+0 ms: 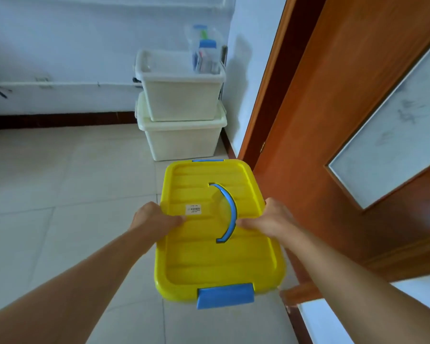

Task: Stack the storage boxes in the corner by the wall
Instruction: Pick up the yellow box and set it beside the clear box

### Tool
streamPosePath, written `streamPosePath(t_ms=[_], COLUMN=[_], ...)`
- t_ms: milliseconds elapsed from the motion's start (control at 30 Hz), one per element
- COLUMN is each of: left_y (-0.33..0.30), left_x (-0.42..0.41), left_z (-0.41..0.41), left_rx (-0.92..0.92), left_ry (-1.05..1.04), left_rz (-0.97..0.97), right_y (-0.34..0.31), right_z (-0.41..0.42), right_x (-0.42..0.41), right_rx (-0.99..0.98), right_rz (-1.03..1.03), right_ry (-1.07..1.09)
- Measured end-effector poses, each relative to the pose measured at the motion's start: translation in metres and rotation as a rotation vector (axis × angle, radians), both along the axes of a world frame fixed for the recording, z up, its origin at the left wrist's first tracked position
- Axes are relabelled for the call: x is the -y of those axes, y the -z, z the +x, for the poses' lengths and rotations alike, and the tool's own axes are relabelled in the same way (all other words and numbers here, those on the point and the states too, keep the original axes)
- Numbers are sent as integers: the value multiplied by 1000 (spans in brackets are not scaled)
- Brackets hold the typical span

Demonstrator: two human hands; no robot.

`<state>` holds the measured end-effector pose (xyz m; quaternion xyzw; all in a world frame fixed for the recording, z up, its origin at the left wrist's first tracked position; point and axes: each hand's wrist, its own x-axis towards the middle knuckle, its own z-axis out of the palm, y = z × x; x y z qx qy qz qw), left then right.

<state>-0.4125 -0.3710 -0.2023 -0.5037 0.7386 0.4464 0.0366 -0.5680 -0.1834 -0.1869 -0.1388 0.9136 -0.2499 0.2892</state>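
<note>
Pale floor tiles (60, 182) run up to a white wall (60, 45) with a dark skirting strip along its foot, and the corner where that wall meets a second one sits at the top middle of the view. Taking the yellow storage box (216, 247) as the landmark: directly beyond its far end, two white tubs (181, 115) stand stacked in that corner, the upper one nested on the lower, with a small clear container (205, 52) of mixed items resting on top at the right. A short strip of bare tile separates the yellow box from the lower tub. To the box's left the floor lies wide open. To its right an orange-brown wooden door (333, 145) stands very near, its edge close beside the box's right rim, leaving little room on that side.

The box itself is bright yellow with a ribbed lid, a curved blue handle (227, 212) lying flat across the lid, a blue clip (225, 295) at the near end and another at the far end, and a small barcode sticker near the middle.

The left hand (154, 217) grips the box's left rim, thumb pressed on the lid. The right hand (268, 219) grips the right rim likewise, thumb on top near the handle.
</note>
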Motion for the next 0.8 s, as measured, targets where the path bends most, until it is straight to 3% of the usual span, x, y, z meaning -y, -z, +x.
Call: streamPosePath(t_ms=[367,800], left_y=[-120,-180], left_x=[123,282], left_z=[-47,-162], left_rx=[-149,-306], left_ry=[-93,-287], left_rz=[-69,-65], right_y=[-118,-176], right_z=[-66,-192], right_x=[129,308], right_rx=[21,18], right_rz=[-198,-355], right_ry=[-114,-110])
